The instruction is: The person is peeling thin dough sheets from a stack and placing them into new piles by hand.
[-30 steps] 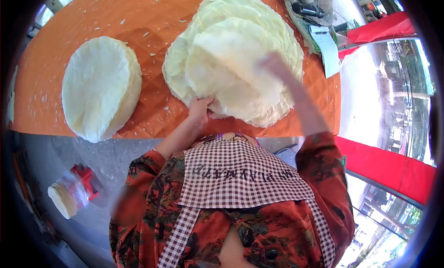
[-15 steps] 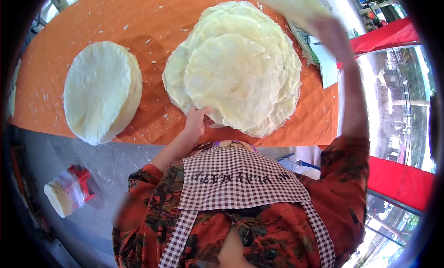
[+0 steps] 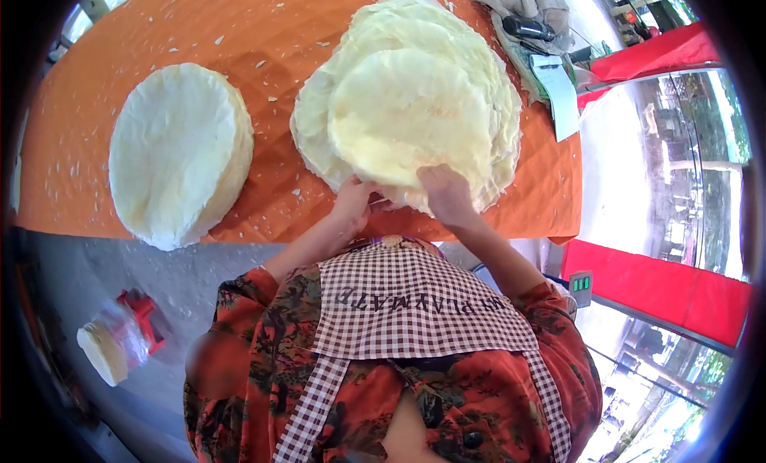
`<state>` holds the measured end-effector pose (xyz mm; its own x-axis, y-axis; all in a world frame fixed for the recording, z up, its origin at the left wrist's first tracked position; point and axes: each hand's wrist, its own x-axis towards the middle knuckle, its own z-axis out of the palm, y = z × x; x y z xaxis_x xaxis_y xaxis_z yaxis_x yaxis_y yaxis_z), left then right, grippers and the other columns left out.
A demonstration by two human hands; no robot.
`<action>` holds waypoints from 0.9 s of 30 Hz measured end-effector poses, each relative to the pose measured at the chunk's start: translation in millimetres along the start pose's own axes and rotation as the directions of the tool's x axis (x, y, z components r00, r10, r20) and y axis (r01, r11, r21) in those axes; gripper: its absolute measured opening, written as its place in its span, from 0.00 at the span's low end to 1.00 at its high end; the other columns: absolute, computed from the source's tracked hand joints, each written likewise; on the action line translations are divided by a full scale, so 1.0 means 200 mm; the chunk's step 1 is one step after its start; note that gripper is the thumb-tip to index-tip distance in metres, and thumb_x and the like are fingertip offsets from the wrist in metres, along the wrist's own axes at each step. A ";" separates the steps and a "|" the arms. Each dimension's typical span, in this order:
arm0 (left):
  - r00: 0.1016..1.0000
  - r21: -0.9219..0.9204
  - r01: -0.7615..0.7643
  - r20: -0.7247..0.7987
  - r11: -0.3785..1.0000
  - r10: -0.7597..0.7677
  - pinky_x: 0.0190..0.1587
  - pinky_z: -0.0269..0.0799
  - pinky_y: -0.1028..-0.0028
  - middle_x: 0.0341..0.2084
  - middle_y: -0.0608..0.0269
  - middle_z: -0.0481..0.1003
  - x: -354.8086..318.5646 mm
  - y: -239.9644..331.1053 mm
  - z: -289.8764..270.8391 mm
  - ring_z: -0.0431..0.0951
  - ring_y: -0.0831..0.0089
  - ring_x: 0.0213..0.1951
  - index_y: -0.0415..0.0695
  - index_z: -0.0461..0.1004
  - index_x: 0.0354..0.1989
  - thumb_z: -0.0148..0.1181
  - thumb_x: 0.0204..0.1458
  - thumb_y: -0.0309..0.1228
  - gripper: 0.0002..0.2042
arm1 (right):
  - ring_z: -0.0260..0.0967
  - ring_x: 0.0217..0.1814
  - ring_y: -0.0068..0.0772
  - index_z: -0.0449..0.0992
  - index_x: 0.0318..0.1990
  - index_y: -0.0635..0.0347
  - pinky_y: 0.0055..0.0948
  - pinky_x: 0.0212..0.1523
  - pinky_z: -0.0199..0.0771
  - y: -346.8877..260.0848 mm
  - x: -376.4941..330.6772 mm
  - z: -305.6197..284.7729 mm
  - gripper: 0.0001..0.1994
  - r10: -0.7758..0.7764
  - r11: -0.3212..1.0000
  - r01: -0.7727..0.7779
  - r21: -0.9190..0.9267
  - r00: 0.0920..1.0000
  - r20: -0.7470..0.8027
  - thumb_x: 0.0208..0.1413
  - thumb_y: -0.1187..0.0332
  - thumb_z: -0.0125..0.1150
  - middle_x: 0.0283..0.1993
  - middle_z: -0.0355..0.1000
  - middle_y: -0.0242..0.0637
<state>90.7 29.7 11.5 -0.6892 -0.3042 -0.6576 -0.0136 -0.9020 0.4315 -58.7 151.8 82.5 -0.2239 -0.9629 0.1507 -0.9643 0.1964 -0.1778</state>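
A large, uneven pile of thin, pale round flatbread sheets (image 3: 311,116) lies in front of me on the orange tablecloth (image 3: 275,32). On top is a smaller, smoother round sheet (image 3: 411,112). My left hand (image 3: 355,201) is closed at the pile's near edge, its fingertips pinching the rims of sheets there. My right hand (image 3: 447,193) is closed over the near edge of the top sheet, fingers curled onto it. Which layers each hand grips is partly hidden. To the left stands a neater stack of similar round sheets (image 3: 171,152).
Beyond the pile at the right lie a grey cloth (image 3: 550,4), a dark cylindrical object (image 3: 528,28) and a pale paper strip (image 3: 558,104). Pale flakes dot the tablecloth. Below left, a bagged stack of rounds (image 3: 104,353) rests beside a red object (image 3: 145,319).
My right hand has come down from the far right, where it held a blurred pale sheet, to the pile's near edge. A round sheet now lies on top; my left hand stays near the rim.
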 end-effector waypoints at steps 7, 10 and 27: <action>0.992 -0.078 -0.001 0.126 0.997 0.011 0.43 0.75 0.63 0.43 0.55 0.73 -0.06 0.07 0.11 0.76 0.63 0.42 0.42 0.66 0.47 0.50 0.55 0.25 0.11 | 0.71 0.44 0.46 0.71 0.48 0.68 0.35 0.42 0.72 -0.05 -0.12 0.18 0.21 0.099 0.991 -0.084 0.102 0.984 -0.149 0.47 0.66 0.59 0.41 0.73 0.47; 0.968 -0.003 -0.132 0.216 0.991 0.129 0.45 0.72 0.68 0.41 0.56 0.73 -0.06 0.11 0.20 0.75 0.65 0.41 0.41 0.64 0.48 0.52 0.54 0.26 0.13 | 0.75 0.27 0.36 0.78 0.36 0.69 0.32 0.28 0.73 0.30 0.08 0.14 0.15 0.440 0.855 -0.483 0.192 0.869 0.225 0.44 0.65 0.63 0.27 0.76 0.44; 0.391 0.807 -0.383 0.583 -0.450 0.713 0.51 0.65 0.60 0.50 0.43 0.65 0.28 0.17 0.11 0.65 0.50 0.52 0.38 0.69 0.47 0.59 0.43 0.25 0.19 | 0.73 0.31 0.25 0.76 0.41 0.67 0.27 0.35 0.73 0.99 0.80 -1.33 0.18 0.380 0.879 -0.354 0.320 0.925 -0.023 0.46 0.62 0.64 0.31 0.76 0.34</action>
<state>36.9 -12.2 3.3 -0.7011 -0.5831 0.4105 -0.3146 0.7695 0.5557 -323.6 85.6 331.1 -0.5772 -0.8112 0.0939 -0.7229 0.4541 -0.5207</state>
